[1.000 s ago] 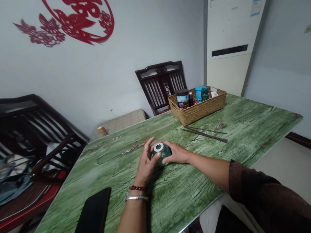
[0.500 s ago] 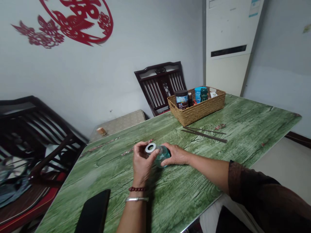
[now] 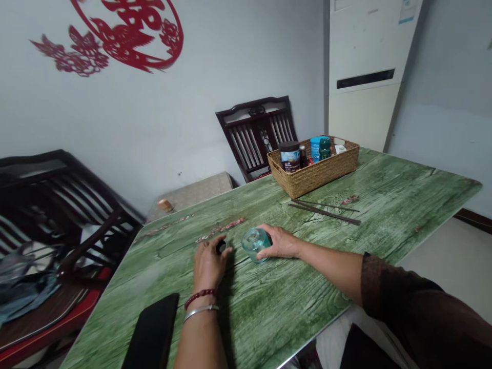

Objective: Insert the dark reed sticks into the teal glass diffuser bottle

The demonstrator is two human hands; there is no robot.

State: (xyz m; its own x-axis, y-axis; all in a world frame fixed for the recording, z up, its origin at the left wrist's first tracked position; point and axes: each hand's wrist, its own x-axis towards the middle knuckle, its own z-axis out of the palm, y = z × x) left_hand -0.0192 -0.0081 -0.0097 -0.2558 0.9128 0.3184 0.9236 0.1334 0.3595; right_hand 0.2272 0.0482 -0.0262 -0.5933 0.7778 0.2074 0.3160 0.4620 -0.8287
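The left hand and right hand are apart on the green wood-patterned bench, a small dark cap being pinched by the left while a teal glass bottle is cupped on its side by the right, where it could roll away if the grip were loosened.

the right arm has a dark brown sleeve with a patterned edge, and the left wrist wears a red bead bracelet and a silver bangle.

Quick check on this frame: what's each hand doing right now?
Left hand: closed, fingers pinching a small dark round piece.
Right hand: cupped, holding a teal glass bottle on its side.
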